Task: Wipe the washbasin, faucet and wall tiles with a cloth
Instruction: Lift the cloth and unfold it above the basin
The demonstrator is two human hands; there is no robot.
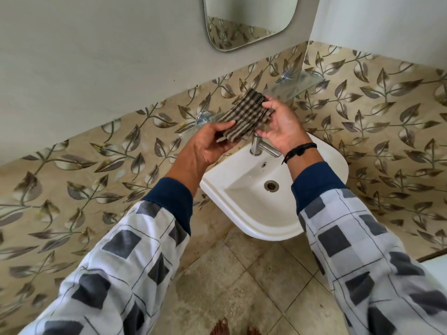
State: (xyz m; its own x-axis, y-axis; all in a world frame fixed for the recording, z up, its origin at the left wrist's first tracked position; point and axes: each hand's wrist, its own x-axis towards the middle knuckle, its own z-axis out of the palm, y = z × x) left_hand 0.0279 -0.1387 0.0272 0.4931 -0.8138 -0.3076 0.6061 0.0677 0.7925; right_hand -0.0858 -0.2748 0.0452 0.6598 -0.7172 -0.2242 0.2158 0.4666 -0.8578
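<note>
A folded cloth (pixel 244 114) with dark and beige stripes is held flat in the air above the faucet. My left hand (pixel 208 146) pinches its near left end. My right hand (pixel 280 124) holds its right edge, fingers curled under it. Below them stands a steel faucet (pixel 256 147) at the back of a white washbasin (pixel 244 213), partly hidden by my right wrist. The basin is dry-looking with a metal drain (pixel 271 185). Leaf-patterned wall tiles (pixel 108 170) run along both walls behind the basin.
A glass corner shelf (pixel 300 84) hangs on the tiles above the basin. A metal wall fitting (pixel 203 117) sits left of the cloth. A mirror (pixel 249 20) hangs above. The tiled floor (pixel 242 286) below looks stained, with bare toes at the bottom edge.
</note>
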